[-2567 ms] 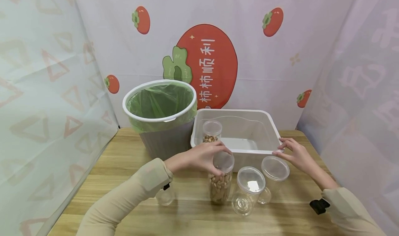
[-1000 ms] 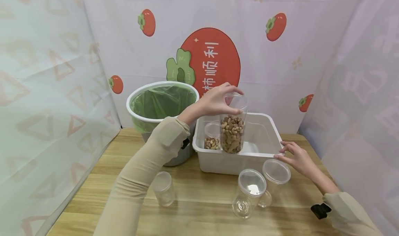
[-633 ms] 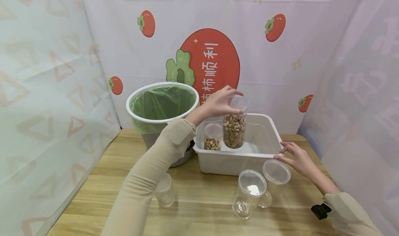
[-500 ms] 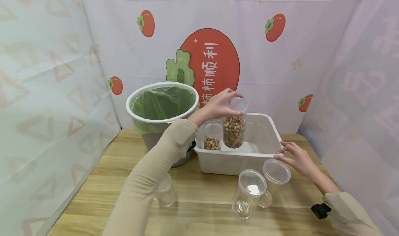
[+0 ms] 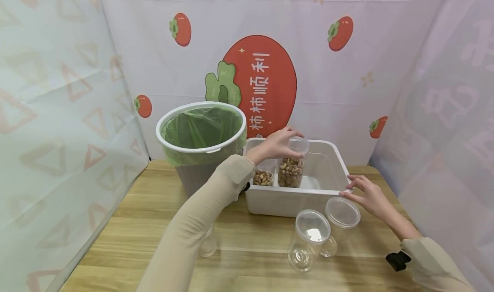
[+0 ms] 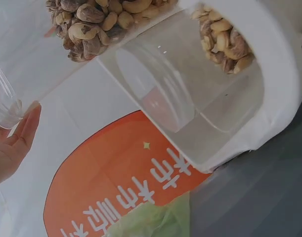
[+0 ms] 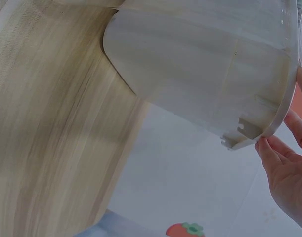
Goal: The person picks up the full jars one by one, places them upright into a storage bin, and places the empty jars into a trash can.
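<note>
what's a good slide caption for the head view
Left hand grips a jar of nuts inside a white tub, beside a second nut jar, while the right hand holds the tub's rim.

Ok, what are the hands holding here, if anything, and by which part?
The left hand holds the jar of nuts around its top end; the right hand pinches the white bin by its rim, at the near right corner.

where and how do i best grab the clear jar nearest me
Probably round its lid, from above and the left: the jar stands upright, lid up, and a second lidded jar stands close at its right.
</note>
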`<act>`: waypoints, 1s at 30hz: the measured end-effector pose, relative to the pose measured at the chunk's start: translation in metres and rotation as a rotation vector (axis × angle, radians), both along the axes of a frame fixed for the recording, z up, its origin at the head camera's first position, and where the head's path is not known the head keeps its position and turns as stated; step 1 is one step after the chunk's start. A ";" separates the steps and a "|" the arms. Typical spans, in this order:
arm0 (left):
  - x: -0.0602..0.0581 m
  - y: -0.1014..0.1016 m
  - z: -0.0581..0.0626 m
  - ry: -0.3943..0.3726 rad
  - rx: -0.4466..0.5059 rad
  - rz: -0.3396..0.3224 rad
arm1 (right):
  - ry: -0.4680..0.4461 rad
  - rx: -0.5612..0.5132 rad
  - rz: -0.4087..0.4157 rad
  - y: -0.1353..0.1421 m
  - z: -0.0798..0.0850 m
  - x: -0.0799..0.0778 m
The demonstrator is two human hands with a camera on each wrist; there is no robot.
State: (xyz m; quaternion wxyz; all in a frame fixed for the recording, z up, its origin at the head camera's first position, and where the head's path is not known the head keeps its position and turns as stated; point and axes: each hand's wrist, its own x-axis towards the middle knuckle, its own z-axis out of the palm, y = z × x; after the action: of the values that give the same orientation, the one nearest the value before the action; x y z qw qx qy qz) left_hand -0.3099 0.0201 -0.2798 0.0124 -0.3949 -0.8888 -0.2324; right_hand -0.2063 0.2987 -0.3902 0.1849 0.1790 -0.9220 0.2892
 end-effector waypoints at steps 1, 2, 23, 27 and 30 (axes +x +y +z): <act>0.000 0.001 -0.002 -0.004 -0.001 -0.003 | -0.001 0.000 0.001 0.000 0.000 0.000; -0.001 0.002 -0.005 -0.009 -0.002 -0.008 | -0.002 -0.002 0.005 0.000 0.000 0.000; 0.002 0.010 -0.052 -0.107 -0.071 0.017 | 0.034 -0.004 0.014 0.000 -0.001 0.000; 0.002 0.011 -0.059 -0.116 -0.075 0.018 | 0.033 -0.004 0.011 0.000 0.000 0.000; 0.001 0.011 -0.065 -0.117 -0.078 0.020 | 0.029 -0.006 0.011 0.000 -0.001 0.000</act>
State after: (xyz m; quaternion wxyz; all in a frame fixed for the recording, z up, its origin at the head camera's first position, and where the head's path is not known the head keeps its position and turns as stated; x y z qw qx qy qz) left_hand -0.3085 0.0309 -0.3444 -0.0528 -0.3717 -0.9004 -0.2200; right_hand -0.2061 0.2988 -0.3908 0.1970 0.1877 -0.9174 0.2905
